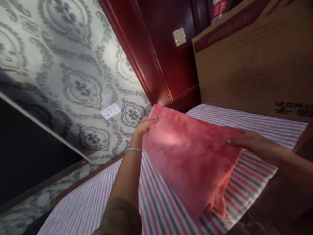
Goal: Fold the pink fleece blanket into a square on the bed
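Note:
A folded pink plush cloth (pixel 186 147) hangs tilted between my two hands, above a striped tablecloth (pixel 158 195). My left hand (pixel 146 125) grips its upper left corner, thumb on the near face and the other fingers mostly hidden behind. A silver bangle (pixel 133 149) circles my left wrist. At the cloth's right edge my right hand (pixel 241 139) pinches it, with the thumb in front and the fingers largely out of sight. The lower right corner shows loose, fuzzy orange-pink layers that hang over the stripes.
Behind the cloth stands a large cardboard box (pixel 244 71) with a red and white bottle (pixel 218 9) above its rim. A dark red wooden panel (pixel 156 49) carries a small square plate (pixel 179 37). The patterned wall (pixel 83 88) bears a paper label (pixel 111 111) reading 277.

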Demonstrator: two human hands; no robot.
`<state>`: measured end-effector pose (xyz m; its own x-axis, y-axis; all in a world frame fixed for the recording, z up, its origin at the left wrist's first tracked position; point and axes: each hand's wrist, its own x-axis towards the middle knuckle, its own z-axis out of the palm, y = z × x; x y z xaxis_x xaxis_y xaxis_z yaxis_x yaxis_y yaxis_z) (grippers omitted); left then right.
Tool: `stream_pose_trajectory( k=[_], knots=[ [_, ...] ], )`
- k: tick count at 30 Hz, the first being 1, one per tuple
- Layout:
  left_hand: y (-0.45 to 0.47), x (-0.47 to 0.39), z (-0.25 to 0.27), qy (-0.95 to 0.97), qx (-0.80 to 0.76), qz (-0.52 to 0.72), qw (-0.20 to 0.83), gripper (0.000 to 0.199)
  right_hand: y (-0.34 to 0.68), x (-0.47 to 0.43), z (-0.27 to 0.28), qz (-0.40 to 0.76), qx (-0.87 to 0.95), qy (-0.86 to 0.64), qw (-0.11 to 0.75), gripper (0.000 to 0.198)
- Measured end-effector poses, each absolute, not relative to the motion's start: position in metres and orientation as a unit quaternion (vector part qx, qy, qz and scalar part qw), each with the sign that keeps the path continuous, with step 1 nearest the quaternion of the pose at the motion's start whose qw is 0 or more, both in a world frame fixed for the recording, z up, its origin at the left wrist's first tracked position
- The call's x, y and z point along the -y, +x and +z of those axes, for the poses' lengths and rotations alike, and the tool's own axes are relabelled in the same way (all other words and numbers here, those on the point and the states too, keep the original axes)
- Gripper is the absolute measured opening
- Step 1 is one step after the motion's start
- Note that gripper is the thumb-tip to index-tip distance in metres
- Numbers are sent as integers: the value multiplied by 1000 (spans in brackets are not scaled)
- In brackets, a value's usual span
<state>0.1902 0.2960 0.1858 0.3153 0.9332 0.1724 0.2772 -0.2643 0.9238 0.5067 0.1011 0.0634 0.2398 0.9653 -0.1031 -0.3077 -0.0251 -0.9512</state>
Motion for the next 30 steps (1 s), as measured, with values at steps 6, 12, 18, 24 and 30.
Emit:
stream_pose_trajectory(
  k=[6,12,18,24,30],
  knots=[
    [93,-230,241,678,-415,456,400,39,475,-97,147,357,469,-536,605,72],
    [34,-197,247,627,-442,547,335,34,412,-134,201,245,587,-531,560,61],
    [-4,-145,237,657,-420,599,181,41,382,-127,210,-4,670,-451,589,72],
    [-42,-53,77,695,-541,445,162,28,405,-84,20,-55,804,-378,457,51],
    [-62,19,-25,687,-552,428,201,30,412,-40,-91,-70,849,-332,405,59]
  ],
)
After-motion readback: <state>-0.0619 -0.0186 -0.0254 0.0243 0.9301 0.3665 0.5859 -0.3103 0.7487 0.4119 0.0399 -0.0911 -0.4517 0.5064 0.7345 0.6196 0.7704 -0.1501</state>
